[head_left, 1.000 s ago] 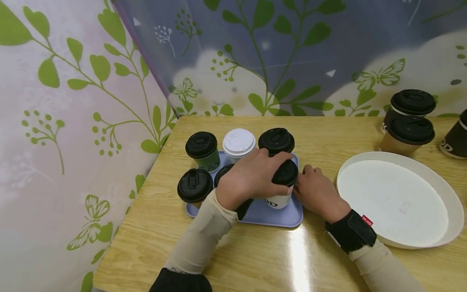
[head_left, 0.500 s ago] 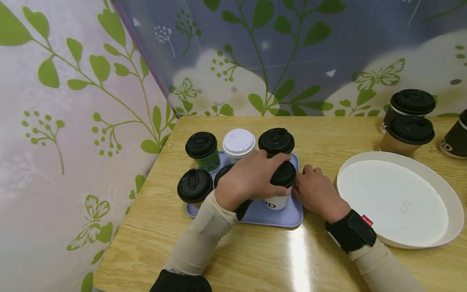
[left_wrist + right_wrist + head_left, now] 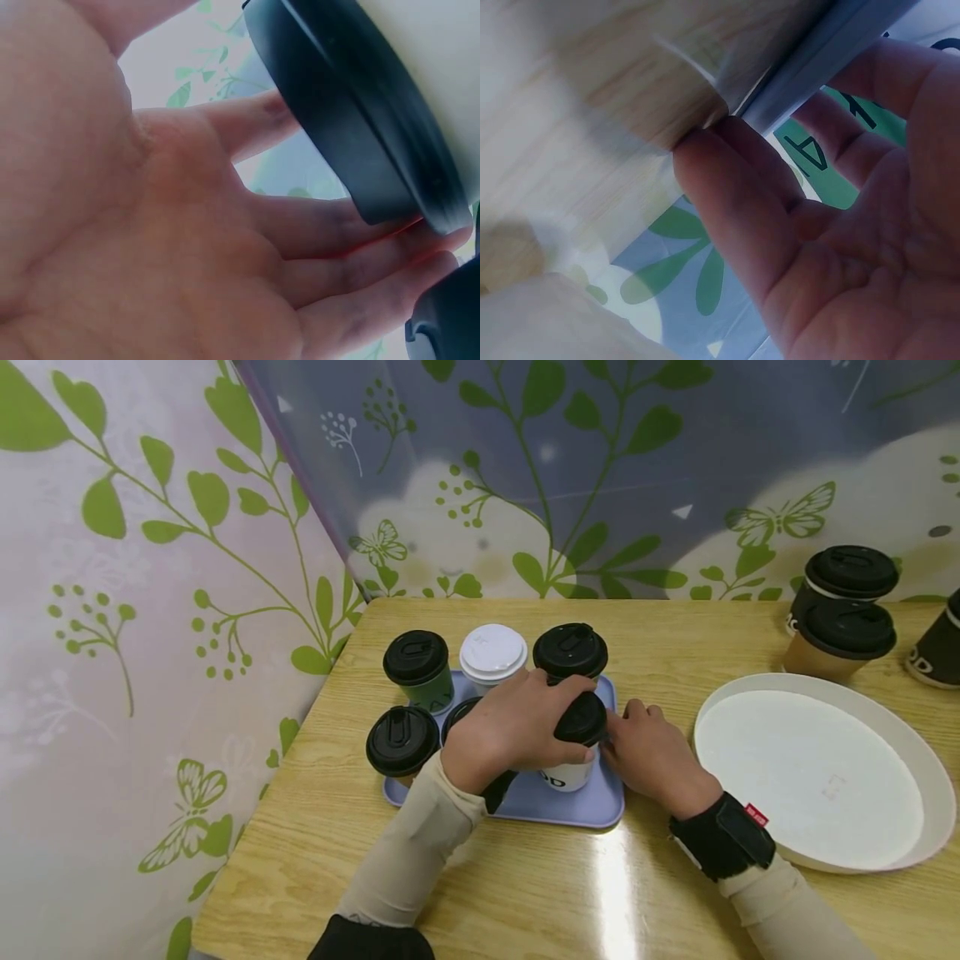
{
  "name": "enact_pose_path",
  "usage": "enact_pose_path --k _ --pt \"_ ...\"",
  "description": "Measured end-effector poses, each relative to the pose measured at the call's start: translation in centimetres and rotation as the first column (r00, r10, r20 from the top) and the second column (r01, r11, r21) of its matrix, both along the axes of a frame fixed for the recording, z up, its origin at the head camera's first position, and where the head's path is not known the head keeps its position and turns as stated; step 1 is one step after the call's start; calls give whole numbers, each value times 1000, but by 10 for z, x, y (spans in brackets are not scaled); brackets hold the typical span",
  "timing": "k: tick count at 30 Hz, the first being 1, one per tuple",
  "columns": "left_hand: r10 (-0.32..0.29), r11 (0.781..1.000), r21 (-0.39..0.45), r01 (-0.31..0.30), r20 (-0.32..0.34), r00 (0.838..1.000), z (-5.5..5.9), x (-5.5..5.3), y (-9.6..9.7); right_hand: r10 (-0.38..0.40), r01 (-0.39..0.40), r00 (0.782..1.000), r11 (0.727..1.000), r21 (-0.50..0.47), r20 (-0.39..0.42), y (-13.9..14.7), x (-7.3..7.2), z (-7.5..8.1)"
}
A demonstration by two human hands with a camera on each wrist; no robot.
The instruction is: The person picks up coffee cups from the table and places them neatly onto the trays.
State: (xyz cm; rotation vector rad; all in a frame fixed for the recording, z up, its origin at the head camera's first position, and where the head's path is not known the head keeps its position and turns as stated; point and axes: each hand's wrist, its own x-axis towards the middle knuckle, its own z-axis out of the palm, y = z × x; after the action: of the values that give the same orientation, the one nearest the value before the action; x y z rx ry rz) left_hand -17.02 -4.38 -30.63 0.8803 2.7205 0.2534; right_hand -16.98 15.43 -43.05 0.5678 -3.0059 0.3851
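Observation:
My left hand holds a white paper cup by its black lid, thumb on the near side and fingers on the far side. In the left wrist view the lid lies against the fingers, with the palm clear of it. The cup stands upright at the right of a lavender tray. At the tray's right edge, my right hand pinches the rim; in the right wrist view its fingers are at the tray edge.
The tray also carries a green cup, a white-lidded cup, a black-lidded cup and a brown cup. Another black lid is partly hidden. A round white tray and more cups stand right.
The white cup has shifted very slightly left with my left hand. My right hand keeps its place at the tray's edge.

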Motion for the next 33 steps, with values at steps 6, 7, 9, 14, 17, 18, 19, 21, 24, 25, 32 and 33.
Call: enact_pose_path --k 6,7,9,14,17,18,19,21,24,25,32,33 --pt "2 1000 -7 -2 0 1000 -1 0 0 -2 2 1000 1000 6 7 0 0 0" --pt "4 1000 -8 -4 2 1000 -1 0 0 -2 2 1000 1000 6 7 0 0 0" --pt "8 1000 -10 -8 8 1000 -2 0 0 -3 3 1000 1000 7 7 0 0 0" --pt "13 1000 -6 -13 19 1000 -4 -1 0 -6 6 1000 1000 7 5 0 0 0" --pt "14 1000 0 -14 18 1000 -5 -2 -1 -5 5 1000 1000 3 7 -1 0 0" --pt "16 1000 2 -16 18 1000 -5 -2 -1 -5 5 1000 1000 1 9 -1 0 0" --pt "16 1000 5 -16 19 1000 -5 -3 -1 -6 6 1000 1000 -1 13 -1 0 -1" --pt "18 1000 7 -18 22 1000 -5 -3 -1 -9 9 1000 1000 2 20 -1 0 -1" --pt "23 1000 6 -24 26 999 -5 -4 -2 -12 12 1000 1000 12 24 -1 -1 0" --pt "24 1000 5 -24 25 999 -5 -4 -2 -12 11 1000 1000 15 25 -1 -1 0" --pt "21 1000 3 -21 28 999 -4 -4 -2 -12 11 1000 1000 23 21 -1 -1 1" --pt "22 1000 4 -22 31 999 -4 -4 -2 -12 12 1000 1000 24 22 -1 -1 1"
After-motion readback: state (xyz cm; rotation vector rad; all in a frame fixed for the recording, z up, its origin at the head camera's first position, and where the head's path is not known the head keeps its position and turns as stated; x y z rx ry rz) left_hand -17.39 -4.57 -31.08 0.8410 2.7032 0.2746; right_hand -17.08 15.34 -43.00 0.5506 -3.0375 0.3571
